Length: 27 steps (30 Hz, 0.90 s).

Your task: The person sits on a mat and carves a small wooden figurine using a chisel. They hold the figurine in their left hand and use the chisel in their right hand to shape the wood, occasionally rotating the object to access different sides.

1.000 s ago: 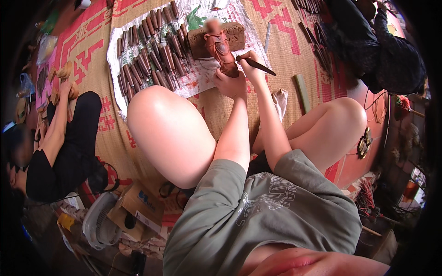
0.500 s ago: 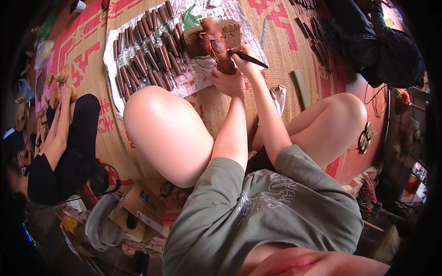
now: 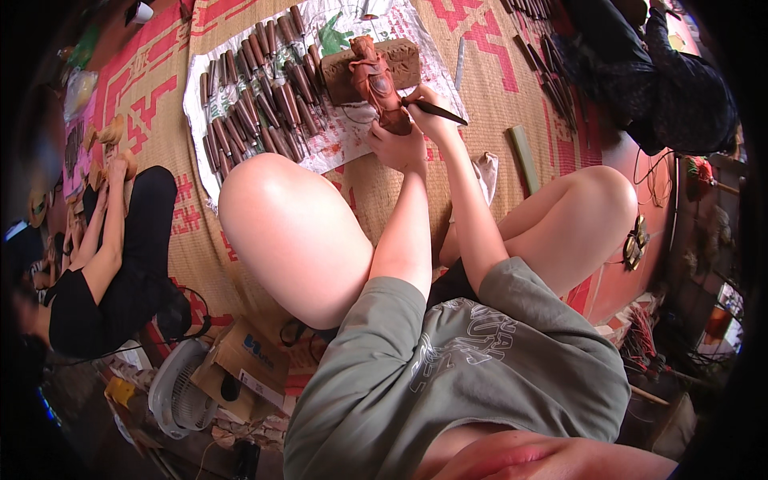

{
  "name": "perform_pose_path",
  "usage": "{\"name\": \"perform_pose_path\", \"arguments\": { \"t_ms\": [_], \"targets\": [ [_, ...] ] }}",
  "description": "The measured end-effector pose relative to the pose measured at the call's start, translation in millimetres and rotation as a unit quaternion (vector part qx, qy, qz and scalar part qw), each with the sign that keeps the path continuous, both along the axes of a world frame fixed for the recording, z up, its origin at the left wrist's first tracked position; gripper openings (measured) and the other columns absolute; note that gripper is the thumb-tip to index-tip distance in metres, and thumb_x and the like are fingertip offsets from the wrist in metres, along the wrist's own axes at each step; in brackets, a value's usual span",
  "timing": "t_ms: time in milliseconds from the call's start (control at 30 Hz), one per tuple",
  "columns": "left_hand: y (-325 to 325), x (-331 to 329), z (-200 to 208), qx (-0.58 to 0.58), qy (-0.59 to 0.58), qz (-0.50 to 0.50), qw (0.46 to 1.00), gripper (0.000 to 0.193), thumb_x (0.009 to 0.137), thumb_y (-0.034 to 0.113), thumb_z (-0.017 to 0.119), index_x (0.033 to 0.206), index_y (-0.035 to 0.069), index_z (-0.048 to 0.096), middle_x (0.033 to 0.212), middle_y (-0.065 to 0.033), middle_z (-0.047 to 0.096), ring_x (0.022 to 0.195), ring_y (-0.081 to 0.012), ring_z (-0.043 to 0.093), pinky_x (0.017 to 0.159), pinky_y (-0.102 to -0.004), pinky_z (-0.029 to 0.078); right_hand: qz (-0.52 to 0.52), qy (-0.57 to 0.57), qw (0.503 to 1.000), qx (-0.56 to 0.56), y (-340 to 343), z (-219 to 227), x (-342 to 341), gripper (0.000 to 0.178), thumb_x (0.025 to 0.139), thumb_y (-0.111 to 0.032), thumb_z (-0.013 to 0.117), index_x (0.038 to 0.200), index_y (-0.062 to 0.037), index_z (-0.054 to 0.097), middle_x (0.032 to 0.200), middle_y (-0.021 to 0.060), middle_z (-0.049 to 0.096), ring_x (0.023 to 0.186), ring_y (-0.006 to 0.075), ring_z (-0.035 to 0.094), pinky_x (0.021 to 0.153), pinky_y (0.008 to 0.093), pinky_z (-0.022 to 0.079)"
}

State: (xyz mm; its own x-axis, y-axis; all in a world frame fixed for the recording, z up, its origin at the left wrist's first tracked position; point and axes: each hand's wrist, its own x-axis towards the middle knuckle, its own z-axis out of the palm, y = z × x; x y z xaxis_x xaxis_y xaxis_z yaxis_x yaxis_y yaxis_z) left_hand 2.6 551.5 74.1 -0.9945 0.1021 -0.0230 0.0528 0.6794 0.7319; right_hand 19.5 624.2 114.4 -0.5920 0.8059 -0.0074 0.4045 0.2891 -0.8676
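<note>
A reddish-brown carved wooden figurine [image 3: 376,80] leans over a carved brown block [image 3: 406,62], its upper part resting against it. My left hand [image 3: 398,150] is closed round the figurine's lower end. In my right hand [image 3: 433,122] is a dark-handled carving tool [image 3: 445,112], its handle pointing out to the right. The tool's tip meets the figurine's side near the lower end; the exact contact is too small to make out. Left of the block, many wooden-handled carving tools [image 3: 264,100] lie in rows on a white printed sheet [image 3: 332,156].
A green flat bar [image 3: 524,156] and a pale cloth [image 3: 486,172] lie on the woven mat [image 3: 488,96] at right. More tools [image 3: 552,84] are near a person in dark clothes [image 3: 680,96]. Another person [image 3: 112,232] handles a light wooden piece at left. A fan [image 3: 180,392] and cardboard box [image 3: 248,364] stand behind left.
Both hands keep their hold on the figurine and the carving tool. The tool has tilted very slightly, and the whole scene has shifted a little in the picture.
</note>
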Motion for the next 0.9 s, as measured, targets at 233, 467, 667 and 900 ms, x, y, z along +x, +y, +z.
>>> {"name": "perform_pose_path", "arguments": {
  "t_ms": [233, 467, 667, 900],
  "targets": [
    [1, -1, -2, -0.003, -0.011, -0.001, 1.0, 0.064, 0.062, 0.026, 0.075, 0.113, 0.005, 0.043, 0.111, -0.0167, 0.047, 0.102, -0.0364, 0.051, 0.081, -0.0467, 0.047, 0.011, -0.022, 1.0, 0.011, 4, -3, 2, 0.015, 0.072, -0.007, 0.06, 0.087, -0.0034, 0.06, 0.068, 0.0156, 0.064, 0.062, 0.0255, 0.063, 0.059, 0.0335, 0.049],
    [3, -2, -6, 0.0, 0.019, 0.008, 1.0, 0.064, 0.06, 0.022, 0.072, 0.115, 0.005, 0.043, 0.11, -0.017, 0.047, 0.101, -0.0367, 0.051, 0.08, -0.0472, 0.047, 0.0, 0.046, 0.999, -0.018, 3, -3, 0, 0.013, 0.074, -0.007, 0.059, 0.087, -0.0029, 0.06, 0.066, 0.014, 0.064, 0.061, 0.0251, 0.064, 0.058, 0.034, 0.049],
    [2, 2, -2, 0.001, 0.017, 0.01, 1.0, 0.063, 0.061, 0.024, 0.07, 0.116, 0.005, 0.044, 0.111, -0.0175, 0.048, 0.101, -0.0369, 0.051, 0.081, -0.0475, 0.046, -0.081, -0.018, 0.997, -0.01, -13, 0, 23, 0.009, 0.073, -0.007, 0.058, 0.081, -0.0028, 0.061, 0.067, 0.0167, 0.064, 0.064, 0.0273, 0.065, 0.06, 0.035, 0.049],
    [-2, -3, -3, 0.011, 0.002, 0.012, 1.0, 0.069, 0.062, 0.028, 0.073, 0.119, 0.002, 0.043, 0.111, -0.0183, 0.049, 0.103, -0.0379, 0.05, 0.085, -0.0476, 0.045, -0.105, 0.063, 0.991, -0.046, -27, 34, 24, 0.015, 0.067, -0.006, 0.064, 0.08, 0.0013, 0.06, 0.07, 0.0121, 0.065, 0.063, 0.0178, 0.062, 0.06, 0.0292, 0.049]
  ]
}}
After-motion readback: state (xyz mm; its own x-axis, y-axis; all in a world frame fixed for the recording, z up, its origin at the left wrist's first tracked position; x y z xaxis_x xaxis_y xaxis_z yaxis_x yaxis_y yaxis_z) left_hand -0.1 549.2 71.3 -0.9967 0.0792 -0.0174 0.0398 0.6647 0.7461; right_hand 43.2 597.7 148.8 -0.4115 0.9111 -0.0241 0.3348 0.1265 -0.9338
